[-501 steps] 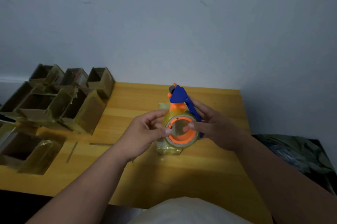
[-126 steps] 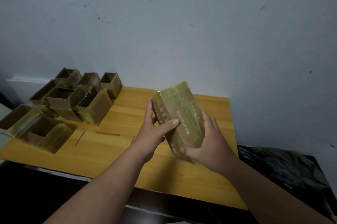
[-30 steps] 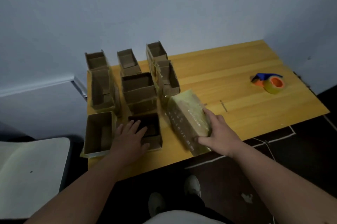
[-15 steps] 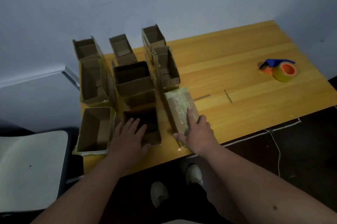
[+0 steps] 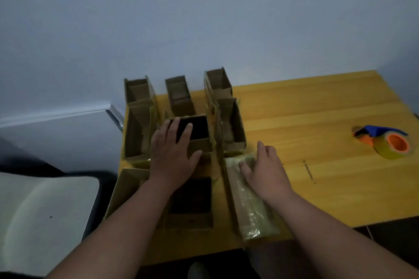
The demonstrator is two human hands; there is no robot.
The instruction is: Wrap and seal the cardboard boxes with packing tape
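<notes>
Taped box point(image 5: 250, 206) lies flat at the bench's point(image 5: 317, 115) near edge, right hand point(image 5: 267, 169) resting on its far end, fingers loosely apart. Left hand point(image 5: 172, 154), fingers spread, hovers over the open boxes point(image 5: 231, 124). Tape dispenser point(image 5: 385, 142) sits by the right edge.

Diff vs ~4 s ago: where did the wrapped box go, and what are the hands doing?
The wrapped box was held up in both hands; it now lies flat on the table beside the open boxes. The right hand rests on it, and the left hand has reached over the open boxes. The tape dispenser stays put, untouched.
</notes>
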